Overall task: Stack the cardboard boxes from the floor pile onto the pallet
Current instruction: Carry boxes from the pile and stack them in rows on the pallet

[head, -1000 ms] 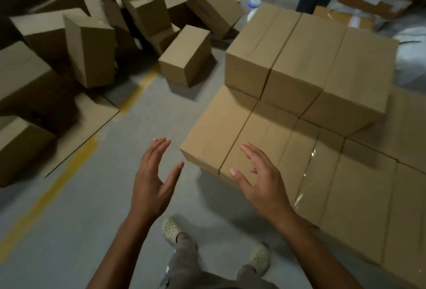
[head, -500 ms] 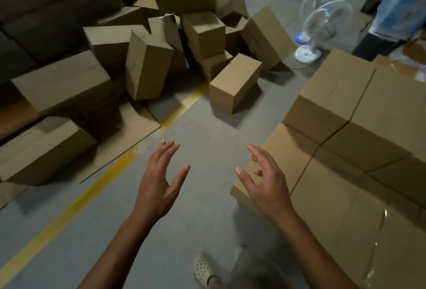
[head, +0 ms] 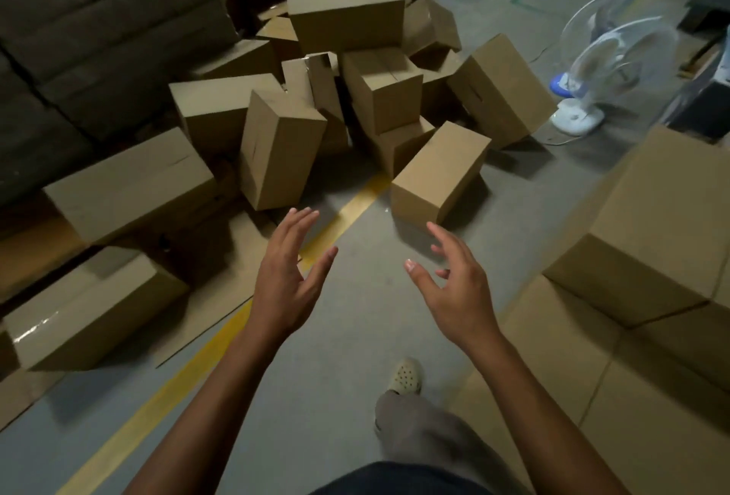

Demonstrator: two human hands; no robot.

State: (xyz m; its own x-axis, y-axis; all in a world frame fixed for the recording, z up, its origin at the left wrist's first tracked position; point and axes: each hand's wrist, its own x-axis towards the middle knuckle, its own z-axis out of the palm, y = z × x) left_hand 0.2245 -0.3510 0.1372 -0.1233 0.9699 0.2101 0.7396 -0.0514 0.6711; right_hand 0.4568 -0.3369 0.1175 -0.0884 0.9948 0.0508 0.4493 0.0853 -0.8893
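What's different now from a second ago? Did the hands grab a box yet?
The person turned from the stacked boxes, now at the right edge, toward the floor pile. Nothing was grabbed or let go. The left hand and right hand stayed open and empty, held out in front.

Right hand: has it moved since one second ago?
Yes. The right hand moved away from the pallet stack, out over the floor, toward the floor pile.

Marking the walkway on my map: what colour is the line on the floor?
Yellow. The line shows best in the head view.
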